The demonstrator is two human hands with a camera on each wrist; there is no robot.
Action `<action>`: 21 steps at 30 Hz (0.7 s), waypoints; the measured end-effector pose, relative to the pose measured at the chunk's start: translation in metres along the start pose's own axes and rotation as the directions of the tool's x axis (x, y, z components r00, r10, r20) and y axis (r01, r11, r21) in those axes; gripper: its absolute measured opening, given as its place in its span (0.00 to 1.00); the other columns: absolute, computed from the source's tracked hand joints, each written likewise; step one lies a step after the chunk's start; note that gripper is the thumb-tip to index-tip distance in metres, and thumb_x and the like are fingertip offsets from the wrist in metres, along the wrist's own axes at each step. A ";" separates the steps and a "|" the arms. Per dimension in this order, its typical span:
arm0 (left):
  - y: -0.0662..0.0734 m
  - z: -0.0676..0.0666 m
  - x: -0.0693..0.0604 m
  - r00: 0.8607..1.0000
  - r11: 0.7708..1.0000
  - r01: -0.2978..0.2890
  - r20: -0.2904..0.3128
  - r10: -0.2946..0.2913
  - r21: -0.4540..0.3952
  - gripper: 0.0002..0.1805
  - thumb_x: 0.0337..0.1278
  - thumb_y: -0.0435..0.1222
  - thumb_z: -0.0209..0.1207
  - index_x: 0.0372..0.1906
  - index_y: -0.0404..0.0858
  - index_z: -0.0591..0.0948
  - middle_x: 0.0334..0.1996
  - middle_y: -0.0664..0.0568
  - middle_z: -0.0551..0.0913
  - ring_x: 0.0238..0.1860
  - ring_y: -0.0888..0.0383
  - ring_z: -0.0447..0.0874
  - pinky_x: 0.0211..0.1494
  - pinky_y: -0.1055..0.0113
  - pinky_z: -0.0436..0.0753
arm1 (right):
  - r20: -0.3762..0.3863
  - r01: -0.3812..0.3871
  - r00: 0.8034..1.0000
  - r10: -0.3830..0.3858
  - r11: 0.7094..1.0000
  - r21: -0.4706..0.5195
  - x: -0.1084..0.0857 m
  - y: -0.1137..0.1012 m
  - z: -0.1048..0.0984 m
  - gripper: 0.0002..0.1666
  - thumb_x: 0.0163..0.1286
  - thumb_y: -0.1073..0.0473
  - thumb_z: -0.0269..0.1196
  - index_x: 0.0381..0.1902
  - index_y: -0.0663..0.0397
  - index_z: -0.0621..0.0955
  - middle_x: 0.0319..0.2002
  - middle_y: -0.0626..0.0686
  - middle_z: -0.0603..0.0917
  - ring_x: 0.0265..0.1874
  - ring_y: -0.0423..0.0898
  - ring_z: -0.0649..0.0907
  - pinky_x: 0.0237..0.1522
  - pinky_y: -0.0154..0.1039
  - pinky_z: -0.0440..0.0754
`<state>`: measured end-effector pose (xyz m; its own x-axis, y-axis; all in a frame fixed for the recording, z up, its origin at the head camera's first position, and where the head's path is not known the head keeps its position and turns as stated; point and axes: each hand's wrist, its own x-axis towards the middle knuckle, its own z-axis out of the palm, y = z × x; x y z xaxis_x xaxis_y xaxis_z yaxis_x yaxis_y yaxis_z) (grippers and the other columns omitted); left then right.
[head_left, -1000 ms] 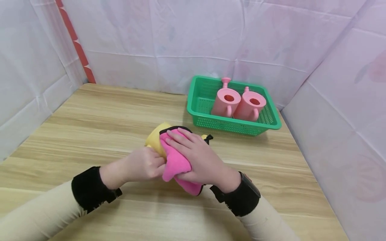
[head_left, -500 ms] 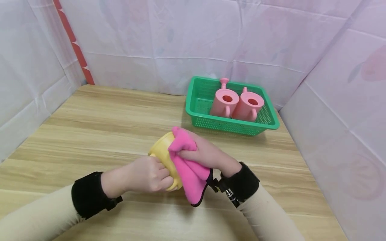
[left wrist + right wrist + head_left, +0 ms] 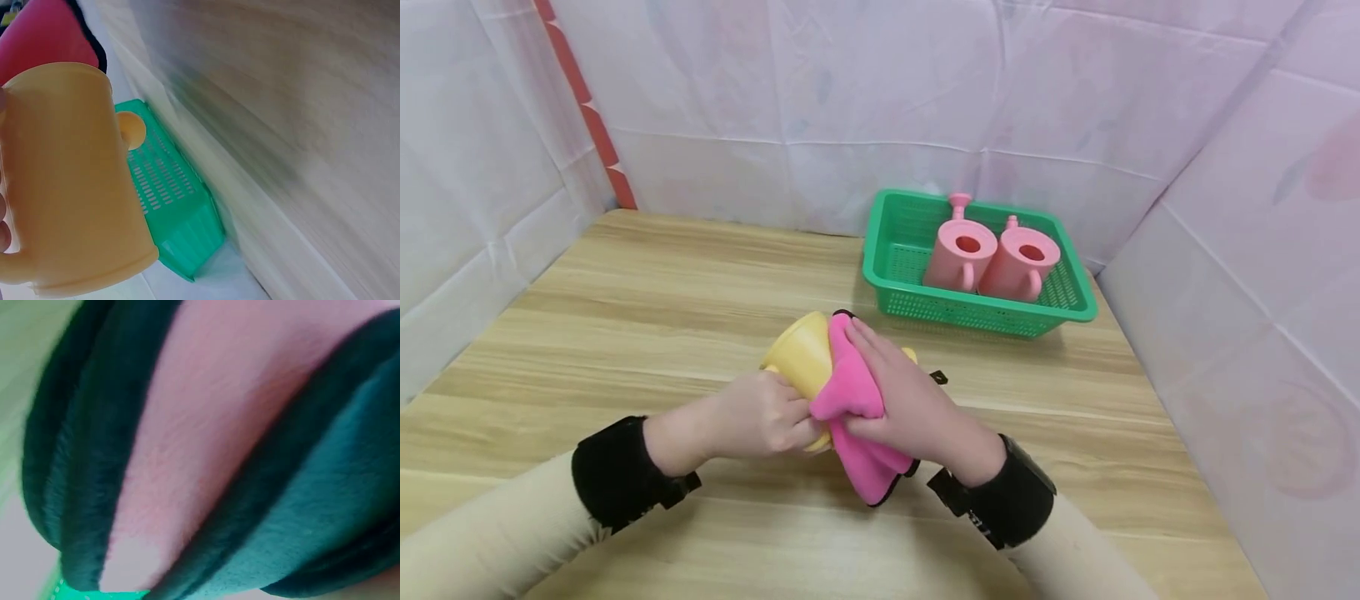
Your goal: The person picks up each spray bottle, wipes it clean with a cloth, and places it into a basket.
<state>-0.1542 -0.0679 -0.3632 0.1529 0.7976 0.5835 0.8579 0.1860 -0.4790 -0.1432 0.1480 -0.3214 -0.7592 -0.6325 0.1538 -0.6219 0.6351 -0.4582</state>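
Observation:
A yellow watering can (image 3: 802,352) is held tilted above the table in the head view. My left hand (image 3: 758,417) grips it by its handle, and a few fingertips (image 3: 4,234) show at the edge of the left wrist view. In that view its round spout end (image 3: 132,130) sticks out beyond the body. My right hand (image 3: 906,400) holds a bunched pink cloth (image 3: 853,383) with black edging against the can's right side, thumb below and fingers over it. Folds of the cloth (image 3: 206,425) fill the right wrist view, hiding the fingers there.
Behind the hands, to the right, a green perforated basket (image 3: 985,312) stands on the wooden table (image 3: 647,308). Two pink watering cans (image 3: 961,254) lean side by side in it. Pale patterned sheets (image 3: 880,100) enclose the back and sides.
The right hand and cloth slid down toward the near side of the can, then back up over its far side. The left hand tipped the can slightly and kept its grip.

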 end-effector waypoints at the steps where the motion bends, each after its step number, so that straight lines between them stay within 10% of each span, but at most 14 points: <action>1: -0.002 0.000 0.000 1.000 1.000 0.011 -0.008 -0.011 -0.002 0.14 0.65 0.38 0.45 0.23 0.42 0.72 0.14 0.60 0.68 0.15 0.65 0.64 0.18 0.72 0.69 | -0.016 0.038 0.999 -0.038 0.998 -0.045 -0.003 0.000 0.000 0.55 0.51 0.52 0.67 0.72 0.56 0.53 0.72 0.51 0.53 0.68 0.46 0.57 0.65 0.47 0.59; 4: -0.006 -0.002 -0.001 0.998 0.998 0.054 -0.023 -0.055 -0.017 0.15 0.66 0.38 0.44 0.21 0.42 0.70 0.13 0.60 0.65 0.14 0.64 0.62 0.17 0.72 0.67 | -0.092 0.180 0.976 -0.197 0.969 -0.172 -0.009 0.001 0.002 0.51 0.51 0.51 0.66 0.69 0.60 0.59 0.70 0.54 0.57 0.69 0.50 0.56 0.66 0.47 0.55; 13: -0.013 -0.008 0.000 0.995 0.995 0.096 -0.037 -0.097 -0.029 0.16 0.66 0.39 0.46 0.20 0.42 0.68 0.13 0.60 0.66 0.14 0.65 0.62 0.17 0.73 0.66 | -0.262 0.471 0.790 -0.555 0.822 -0.320 -0.007 0.004 0.004 0.43 0.48 0.46 0.69 0.58 0.64 0.73 0.61 0.59 0.72 0.63 0.56 0.67 0.63 0.52 0.61; 21: -0.005 -0.006 0.007 1.000 0.999 0.023 -0.013 -0.024 -0.049 0.19 0.68 0.35 0.40 0.18 0.42 0.66 0.13 0.60 0.67 0.15 0.66 0.63 0.19 0.74 0.67 | -0.150 0.513 0.805 -0.575 0.800 -0.311 -0.002 0.000 0.000 0.44 0.47 0.44 0.69 0.60 0.60 0.73 0.62 0.56 0.71 0.65 0.53 0.65 0.65 0.49 0.59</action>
<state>-0.1545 -0.0670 -0.3526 0.1387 0.7855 0.6032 0.8844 0.1758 -0.4323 -0.1414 0.1497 -0.3214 -0.2823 -0.8070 0.5186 -0.9468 0.3215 -0.0151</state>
